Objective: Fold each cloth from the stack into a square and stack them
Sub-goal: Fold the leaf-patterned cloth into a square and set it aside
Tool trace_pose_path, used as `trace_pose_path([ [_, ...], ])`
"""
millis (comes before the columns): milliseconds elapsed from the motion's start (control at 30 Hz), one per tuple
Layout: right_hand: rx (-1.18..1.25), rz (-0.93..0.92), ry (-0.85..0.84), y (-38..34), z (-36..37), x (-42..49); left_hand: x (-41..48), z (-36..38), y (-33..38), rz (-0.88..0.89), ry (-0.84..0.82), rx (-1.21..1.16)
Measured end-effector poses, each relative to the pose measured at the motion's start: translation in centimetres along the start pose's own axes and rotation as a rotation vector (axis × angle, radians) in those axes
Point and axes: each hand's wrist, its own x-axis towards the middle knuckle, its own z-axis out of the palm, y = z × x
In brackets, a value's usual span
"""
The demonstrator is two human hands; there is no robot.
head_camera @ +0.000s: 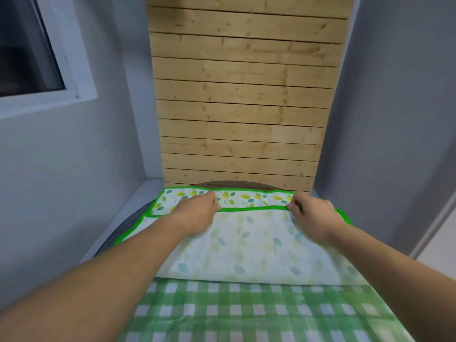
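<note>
Atop the round table, both the left hand and right hand pinch the green-bordered edge of the leaf-print cloth, carrying its near half toward the far hem, seemingly to align the first fold, over a green checked cloth.

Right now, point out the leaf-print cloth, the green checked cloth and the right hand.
leaf-print cloth (249, 245): head view, on its pale folded-over layer.
green checked cloth (246, 309): head view, mid-pattern, nearest the camera.
right hand (313, 215): head view, back of the hand.
</note>
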Motion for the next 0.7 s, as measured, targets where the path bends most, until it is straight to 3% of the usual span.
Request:
trace_pose_path([
  [133,0.090,0.022,-0.063,0.5,1.8,0.6,0.7,1.2,-0.7,0.000,0.016,-0.062],
  [267,0.037,-0.020,-0.021,1.0,2.9,0.0,0.3,2.0,-1.0,0.012,0.074,-0.043],
  [467,0.144,0.017,0.007,1.2,3.5,-0.8,-0.3,3.8,-0.7,-0.035,0.160,-0.082],
  [700,0.217,0.010,0.003,1.8,3.9,-0.6,-0.6,5.5,-0.9,-0.100,0.292,-0.240],
])
